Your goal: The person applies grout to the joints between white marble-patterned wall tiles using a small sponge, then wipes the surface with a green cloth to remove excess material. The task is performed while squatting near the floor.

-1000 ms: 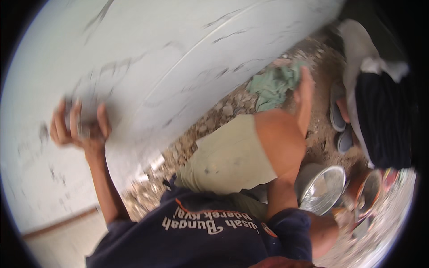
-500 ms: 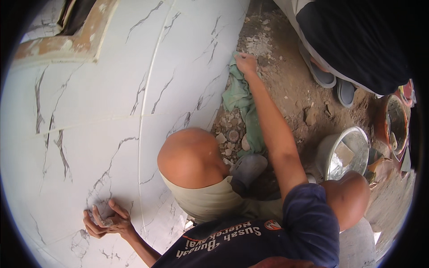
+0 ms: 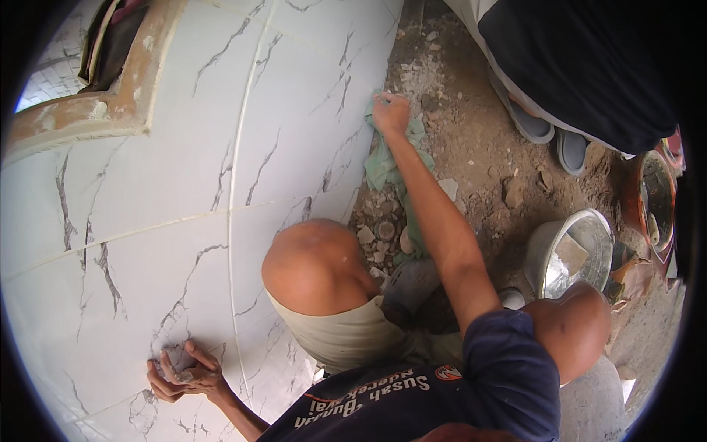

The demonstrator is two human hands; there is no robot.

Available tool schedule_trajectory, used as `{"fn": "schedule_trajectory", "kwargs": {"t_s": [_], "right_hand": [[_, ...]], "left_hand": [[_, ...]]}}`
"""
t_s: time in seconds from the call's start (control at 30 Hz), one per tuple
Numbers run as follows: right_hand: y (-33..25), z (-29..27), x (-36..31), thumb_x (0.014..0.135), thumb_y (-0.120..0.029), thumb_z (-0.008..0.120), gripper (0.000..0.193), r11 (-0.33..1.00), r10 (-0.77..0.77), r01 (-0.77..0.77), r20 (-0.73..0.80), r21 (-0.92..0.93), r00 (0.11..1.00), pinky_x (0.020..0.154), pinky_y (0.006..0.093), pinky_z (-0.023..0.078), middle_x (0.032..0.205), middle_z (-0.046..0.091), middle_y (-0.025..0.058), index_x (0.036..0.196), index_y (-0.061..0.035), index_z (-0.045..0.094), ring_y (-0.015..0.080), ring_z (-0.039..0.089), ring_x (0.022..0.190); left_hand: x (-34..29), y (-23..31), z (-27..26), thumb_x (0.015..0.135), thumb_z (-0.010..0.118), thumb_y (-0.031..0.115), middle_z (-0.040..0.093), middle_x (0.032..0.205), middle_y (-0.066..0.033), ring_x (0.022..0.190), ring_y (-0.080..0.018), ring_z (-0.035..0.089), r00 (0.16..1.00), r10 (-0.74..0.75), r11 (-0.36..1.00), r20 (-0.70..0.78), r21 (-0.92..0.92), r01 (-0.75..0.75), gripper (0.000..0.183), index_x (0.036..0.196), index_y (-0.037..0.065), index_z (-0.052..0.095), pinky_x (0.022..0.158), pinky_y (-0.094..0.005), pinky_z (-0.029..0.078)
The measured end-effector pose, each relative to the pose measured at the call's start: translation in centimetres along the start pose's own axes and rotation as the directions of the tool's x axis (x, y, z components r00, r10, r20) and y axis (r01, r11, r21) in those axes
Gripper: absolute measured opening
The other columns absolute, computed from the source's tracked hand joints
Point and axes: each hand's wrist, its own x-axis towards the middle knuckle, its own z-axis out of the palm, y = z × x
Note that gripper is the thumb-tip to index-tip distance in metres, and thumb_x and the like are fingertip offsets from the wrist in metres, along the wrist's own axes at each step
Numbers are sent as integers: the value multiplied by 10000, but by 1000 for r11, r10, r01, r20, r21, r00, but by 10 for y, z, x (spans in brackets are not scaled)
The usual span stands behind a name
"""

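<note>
My right hand [image 3: 390, 114] is closed on the top end of a green cloth [image 3: 384, 163] and presses it at the edge of the white, dark-veined tiles [image 3: 283, 140]. The rest of the cloth hangs down beside my forearm over rubble. Lower left, my left hand [image 3: 188, 374] rests against the tiles with fingers bent and apart. Whitish smears mark its fingers, and nothing shows as held. A pale grout line [image 3: 233, 177] runs along the tiles between my two hands.
A metal basin [image 3: 541, 258] with a flat piece inside stands right of my knee. Beyond it is an orange-rimmed bucket [image 3: 639, 199]. Another person's grey sandals [image 3: 571, 152] are at upper right. Loose stones [image 3: 514, 191] lie on the dirt. A wooden frame [image 3: 129, 96] is at upper left.
My right hand has shifted slightly left with the cloth, whose upper part is now more bunched. My left hand stays on the tiles; the view has shifted a little.
</note>
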Motion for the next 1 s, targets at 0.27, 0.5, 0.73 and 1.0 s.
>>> {"fn": "schedule_trajectory", "kwargs": {"t_s": [0.27, 0.5, 0.73, 1.0], "right_hand": [[-27, -4, -22, 952, -140, 732, 250, 995, -24, 28, -33, 95, 999, 984, 466, 562, 1212, 711, 306, 1170, -59, 823, 431, 711, 1072], [-40, -7, -28, 971, -131, 724, 281, 988, -64, 72, -62, 135, 996, 982, 469, 564, 1177, 737, 317, 1202, 15, 790, 430, 725, 1107], [-50, -8, -36, 950, -116, 730, 263, 978, -139, 151, -92, 142, 986, 965, 479, 561, 1126, 744, 309, 1152, 41, 791, 447, 718, 1085], [-53, -1, -40, 933, -83, 706, 252, 943, -304, 321, -154, 94, 940, 923, 513, 553, 1096, 733, 307, 1126, 58, 787, 471, 707, 1045]], "left_hand": [[7, 3, -4, 1078, 605, 474, 513, 1395, -144, 1306, -337, 394, 1000, -15, 1000, -5, -18, 15, 580, 1454, 85, 397, 1031, -523, 338], [5, 5, -2, 1065, 602, 525, 464, 1421, -176, 1302, -345, 366, 996, -85, 996, -9, -32, 85, 538, 1319, 53, 557, 1034, -521, 345], [2, 3, -1, 1066, 605, 513, 465, 1431, -179, 1322, -347, 359, 997, -81, 996, 3, -33, 81, 545, 1343, 47, 553, 1045, -526, 335], [8, 3, -4, 1071, 614, 496, 487, 1422, -190, 1314, -361, 360, 1000, -17, 999, -17, -37, 16, 590, 1421, 36, 500, 1030, -544, 330]]}}
